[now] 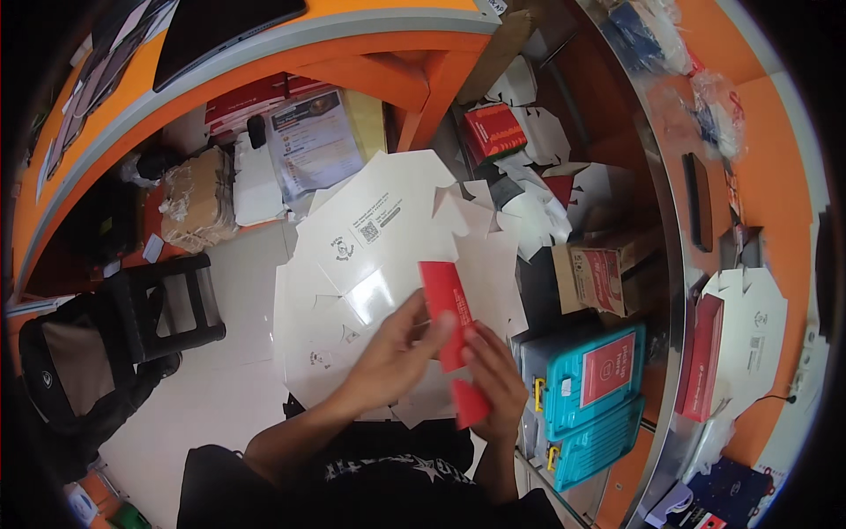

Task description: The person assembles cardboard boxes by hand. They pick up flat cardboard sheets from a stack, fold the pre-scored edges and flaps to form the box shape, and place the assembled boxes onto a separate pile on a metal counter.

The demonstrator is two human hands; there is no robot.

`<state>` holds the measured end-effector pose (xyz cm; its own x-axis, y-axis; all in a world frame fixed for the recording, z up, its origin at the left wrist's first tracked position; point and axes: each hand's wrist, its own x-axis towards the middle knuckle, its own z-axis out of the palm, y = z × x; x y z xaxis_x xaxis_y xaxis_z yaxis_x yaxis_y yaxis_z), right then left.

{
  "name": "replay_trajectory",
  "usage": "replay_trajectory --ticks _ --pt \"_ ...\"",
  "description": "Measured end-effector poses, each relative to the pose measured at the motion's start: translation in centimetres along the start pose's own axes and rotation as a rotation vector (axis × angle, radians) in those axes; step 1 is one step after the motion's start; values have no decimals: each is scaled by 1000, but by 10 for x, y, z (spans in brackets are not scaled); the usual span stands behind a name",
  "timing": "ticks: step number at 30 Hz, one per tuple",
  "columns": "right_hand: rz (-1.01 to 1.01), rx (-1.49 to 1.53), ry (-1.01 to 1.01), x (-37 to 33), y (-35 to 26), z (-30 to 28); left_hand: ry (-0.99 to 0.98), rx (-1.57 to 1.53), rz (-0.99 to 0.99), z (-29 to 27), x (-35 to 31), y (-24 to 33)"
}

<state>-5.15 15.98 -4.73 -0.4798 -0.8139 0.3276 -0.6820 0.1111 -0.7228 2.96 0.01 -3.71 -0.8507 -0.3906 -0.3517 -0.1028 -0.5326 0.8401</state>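
Note:
Both my hands hold a red cardboard piece (443, 286), a narrow upright panel with pale print and a gap near its lower end. My left hand (407, 342) grips its left edge, with the thumb across the front. On the right edge, the fingers of my right hand (493, 375) wrap round its lower part. Beneath them lie large white die-cut cardboard box blanks (388, 185), overlapping, with slots, tabs and small black print. Whether the red piece joins the top blank, I cannot tell.
Teal lidded boxes (592, 441) with yellow clips stand at the right. A brown carton (595, 278) and a red box (495, 132) sit farther back. Along the right runs a counter with another blank (749, 335). A black bag (75, 370) lies beside a black stool (167, 304) at the left.

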Motion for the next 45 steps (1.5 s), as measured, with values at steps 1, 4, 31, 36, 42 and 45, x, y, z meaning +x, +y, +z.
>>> replay_trajectory --ticks 1,4,31,36,42,45 --pt "-23 -77 -58 2 -7 -2 19 50 -56 8 3 7" --pt "4 -92 -29 -8 -8 -10 37 -76 -170 9 13 4" --pt "139 -215 96 -5 -16 -14 39 69 182 45 -7 -5" --pt "265 -252 128 -6 -23 0 50 214 223 51 -15 3" --pt "398 135 2 -9 -17 -6 20 501 390 54 -18 2" --pt "349 436 -180 -16 -7 -32 -26 684 511 54 -27 6"
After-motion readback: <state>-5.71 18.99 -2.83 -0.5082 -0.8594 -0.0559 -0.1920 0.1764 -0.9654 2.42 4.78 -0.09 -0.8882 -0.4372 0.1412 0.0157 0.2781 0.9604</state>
